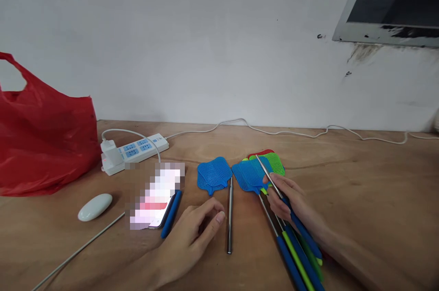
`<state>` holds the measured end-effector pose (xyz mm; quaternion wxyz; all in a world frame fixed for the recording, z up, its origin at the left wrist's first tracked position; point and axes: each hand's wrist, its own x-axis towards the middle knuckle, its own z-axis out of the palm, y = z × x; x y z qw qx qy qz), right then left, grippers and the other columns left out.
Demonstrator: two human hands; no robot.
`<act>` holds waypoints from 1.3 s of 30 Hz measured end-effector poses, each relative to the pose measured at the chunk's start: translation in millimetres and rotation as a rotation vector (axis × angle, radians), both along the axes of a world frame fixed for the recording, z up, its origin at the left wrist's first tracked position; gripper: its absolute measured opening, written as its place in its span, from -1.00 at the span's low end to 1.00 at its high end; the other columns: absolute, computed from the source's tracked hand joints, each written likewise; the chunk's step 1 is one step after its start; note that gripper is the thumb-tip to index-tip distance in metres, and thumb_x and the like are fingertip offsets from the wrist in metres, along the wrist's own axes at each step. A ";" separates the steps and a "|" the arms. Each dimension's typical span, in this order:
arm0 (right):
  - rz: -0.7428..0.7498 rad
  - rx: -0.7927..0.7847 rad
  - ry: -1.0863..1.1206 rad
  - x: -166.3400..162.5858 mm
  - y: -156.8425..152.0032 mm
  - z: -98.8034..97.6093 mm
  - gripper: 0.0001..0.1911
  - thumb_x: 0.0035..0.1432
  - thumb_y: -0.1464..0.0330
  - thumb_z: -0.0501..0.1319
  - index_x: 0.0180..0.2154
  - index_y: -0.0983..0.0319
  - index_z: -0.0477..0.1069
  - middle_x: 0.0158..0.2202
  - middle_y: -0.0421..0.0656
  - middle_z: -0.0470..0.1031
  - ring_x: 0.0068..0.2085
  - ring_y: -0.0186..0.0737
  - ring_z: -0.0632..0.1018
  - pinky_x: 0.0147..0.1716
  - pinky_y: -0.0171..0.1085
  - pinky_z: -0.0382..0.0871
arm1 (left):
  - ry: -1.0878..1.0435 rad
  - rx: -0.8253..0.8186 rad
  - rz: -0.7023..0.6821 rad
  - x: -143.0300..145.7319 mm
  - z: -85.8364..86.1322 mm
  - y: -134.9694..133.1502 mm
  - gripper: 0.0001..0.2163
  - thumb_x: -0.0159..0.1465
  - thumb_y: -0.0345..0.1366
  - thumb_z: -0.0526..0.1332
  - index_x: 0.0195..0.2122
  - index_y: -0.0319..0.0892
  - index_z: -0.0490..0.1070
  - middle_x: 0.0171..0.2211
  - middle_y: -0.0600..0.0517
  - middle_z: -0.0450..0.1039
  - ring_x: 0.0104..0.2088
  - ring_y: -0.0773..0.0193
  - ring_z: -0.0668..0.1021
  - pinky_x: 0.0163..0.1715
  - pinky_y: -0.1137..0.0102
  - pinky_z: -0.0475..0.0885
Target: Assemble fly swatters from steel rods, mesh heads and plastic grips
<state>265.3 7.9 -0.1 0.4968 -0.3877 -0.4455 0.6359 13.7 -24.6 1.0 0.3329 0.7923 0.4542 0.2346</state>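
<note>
My right hand (286, 197) grips a telescopic fly swatter handle (266, 171), a thin metal rod with a blue foam grip and no head on its tip. It is above a pile of fly swatters with blue heads (252, 174), a green head (276, 162) and a red one behind, their blue and green handles (295, 254) running toward me. My left hand (192, 234) rests on the table, fingers loosely curled with a gap to the thumb, nothing visible in it. Just right of it lies a bare metal rod (230, 218). Loose blue swatter heads (214, 174) lie beyond it.
Left of my left hand are a blue foam grip (171, 214) and a lit phone (157, 197), partly blurred. A white power strip (139, 151) with a plugged charger, a white oval object (95, 207) and a red plastic bag (48, 140) stand farther left. A white cable (284, 132) runs along the wall.
</note>
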 end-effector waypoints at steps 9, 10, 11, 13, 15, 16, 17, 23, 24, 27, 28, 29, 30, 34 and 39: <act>0.394 0.089 -0.404 7.7 -8.1 9.2 -0.57 0.27 0.08 0.15 -0.20 0.34 0.53 -0.76 -0.38 0.22 -0.74 -0.45 0.16 -0.67 -0.39 0.03 | -0.106 -0.053 0.061 1.5 1.5 2.3 -0.69 0.45 -0.04 -0.05 -0.24 -0.10 0.33 -0.51 0.14 0.30 -0.47 0.27 0.36 -0.46 0.42 0.23; 0.425 0.102 -0.438 7.8 -9.9 11.2 -0.56 0.27 0.08 0.16 -0.18 0.34 0.54 -0.74 -0.37 0.23 -0.72 -0.45 0.19 -0.66 -0.39 0.04 | -0.119 -0.052 0.060 1.7 2.0 2.3 -0.70 0.45 -0.04 -0.05 -0.23 -0.10 0.33 -0.51 0.14 0.30 -0.47 0.27 0.36 -0.47 0.42 0.24; 0.454 0.116 -0.471 7.8 -11.4 12.6 -0.56 0.27 0.08 0.16 -0.17 0.33 0.55 -0.73 -0.36 0.23 -0.70 -0.44 0.20 -0.64 -0.38 0.04 | -0.132 -0.050 0.056 1.8 2.3 2.2 -0.71 0.45 -0.05 -0.05 -0.21 -0.10 0.32 -0.50 0.14 0.30 -0.47 0.28 0.37 -0.47 0.43 0.24; 0.509 0.137 -0.533 7.3 -13.6 13.5 -0.56 0.25 0.07 0.19 -0.19 0.32 0.56 -0.69 -0.34 0.24 -0.66 -0.43 0.23 -0.63 -0.38 0.05 | -0.152 -0.042 0.052 1.8 2.2 2.1 -0.73 0.45 -0.06 -0.04 -0.18 -0.10 0.32 -0.49 0.14 0.31 -0.47 0.28 0.37 -0.48 0.44 0.25; 0.543 0.148 -0.580 6.7 -14.8 12.1 -0.57 0.22 0.06 0.22 -0.25 0.32 0.58 -0.66 -0.32 0.23 -0.62 -0.42 0.25 -0.61 -0.38 0.07 | -0.164 -0.029 0.043 1.7 1.1 1.8 -0.74 0.45 -0.07 -0.02 -0.16 -0.09 0.33 -0.47 0.13 0.33 -0.46 0.28 0.38 -0.47 0.44 0.26; 0.551 0.155 -0.596 6.6 -15.1 10.9 -0.57 0.21 0.05 0.23 -0.28 0.31 0.58 -0.64 -0.32 0.23 -0.60 -0.42 0.25 -0.61 -0.38 0.07 | -0.163 -0.023 0.035 1.6 0.3 1.6 -0.75 0.45 -0.07 -0.01 -0.16 -0.09 0.34 -0.46 0.12 0.34 -0.46 0.28 0.39 -0.47 0.44 0.26; 0.556 0.164 -0.610 6.6 -15.2 9.6 -0.57 0.21 0.05 0.24 -0.30 0.31 0.58 -0.63 -0.31 0.22 -0.59 -0.42 0.24 -0.61 -0.38 0.06 | -0.158 -0.018 0.023 1.4 -0.7 1.4 -0.75 0.45 -0.07 -0.01 -0.16 -0.09 0.34 -0.46 0.12 0.35 -0.46 0.29 0.39 -0.46 0.43 0.26; 0.548 0.236 -0.715 6.2 -15.6 8.9 -0.61 0.18 0.06 0.28 -0.23 0.26 0.62 -0.63 -0.35 0.13 -0.57 -0.42 0.18 -0.59 -0.36 0.00 | -0.092 0.029 -0.053 0.4 -6.3 1.1 -0.75 0.46 -0.10 0.02 -0.23 -0.10 0.37 -0.47 0.14 0.32 -0.45 0.31 0.37 -0.44 0.44 0.21; 0.534 0.255 -0.737 5.5 -16.0 10.1 -0.62 0.18 0.07 0.28 -0.25 0.26 0.62 -0.63 -0.35 0.12 -0.57 -0.42 0.17 -0.58 -0.36 0.00 | -0.092 0.030 -0.068 0.5 -6.5 1.5 -0.75 0.46 -0.11 0.02 -0.24 -0.11 0.37 -0.49 0.15 0.30 -0.47 0.32 0.36 -0.46 0.44 0.20; 0.502 0.309 -0.799 2.5 -17.9 13.1 -0.67 0.15 0.11 0.31 -0.29 0.24 0.64 -0.62 -0.34 0.10 -0.56 -0.41 0.15 -0.59 -0.36 -0.01 | -0.108 0.031 -0.108 1.2 -5.8 3.0 -0.75 0.46 -0.13 0.03 -0.26 -0.11 0.40 -0.52 0.17 0.27 -0.49 0.34 0.35 -0.47 0.45 0.18; 0.492 0.320 -0.815 1.6 -18.4 13.3 -0.69 0.14 0.13 0.32 -0.30 0.24 0.64 -0.62 -0.34 0.11 -0.55 -0.41 0.16 -0.58 -0.36 0.00 | -0.113 0.034 -0.115 1.6 -5.3 3.5 -0.74 0.46 -0.14 0.03 -0.27 -0.12 0.40 -0.52 0.17 0.27 -0.49 0.34 0.35 -0.47 0.45 0.17; 0.483 0.326 -0.826 0.9 -18.9 13.2 -0.71 0.14 0.14 0.32 -0.30 0.24 0.64 -0.62 -0.34 0.12 -0.55 -0.40 0.17 -0.58 -0.36 0.01 | -0.116 0.039 -0.117 2.0 -4.7 3.8 -0.74 0.47 -0.14 0.03 -0.27 -0.12 0.41 -0.52 0.16 0.27 -0.49 0.34 0.34 -0.47 0.45 0.17; 0.473 0.330 -0.834 0.4 -19.2 12.7 -0.71 0.14 0.15 0.32 -0.30 0.24 0.64 -0.62 -0.33 0.14 -0.55 -0.40 0.19 -0.58 -0.36 0.02 | -0.116 0.040 -0.118 2.4 -4.0 4.1 -0.74 0.47 -0.14 0.03 -0.28 -0.12 0.41 -0.51 0.16 0.28 -0.49 0.34 0.34 -0.46 0.45 0.17; 0.475 0.372 -0.845 1.3 -18.1 9.3 -0.66 0.17 0.09 0.29 -0.32 0.22 0.64 -0.62 -0.31 0.16 -0.55 -0.39 0.19 -0.58 -0.36 0.04 | -0.098 0.032 -0.103 3.4 -1.7 4.3 -0.72 0.47 -0.15 0.02 -0.30 -0.12 0.41 -0.53 0.15 0.30 -0.50 0.33 0.35 -0.47 0.44 0.17; 0.525 0.400 -0.761 6.1 -14.9 5.3 -0.60 0.22 0.04 0.23 -0.32 0.21 0.64 -0.63 -0.29 0.18 -0.57 -0.37 0.17 -0.61 -0.35 0.03 | -0.109 0.009 -0.084 4.6 -0.4 2.4 -0.70 0.46 -0.14 0.02 -0.35 -0.12 0.38 -0.53 0.14 0.37 -0.49 0.31 0.38 -0.46 0.44 0.20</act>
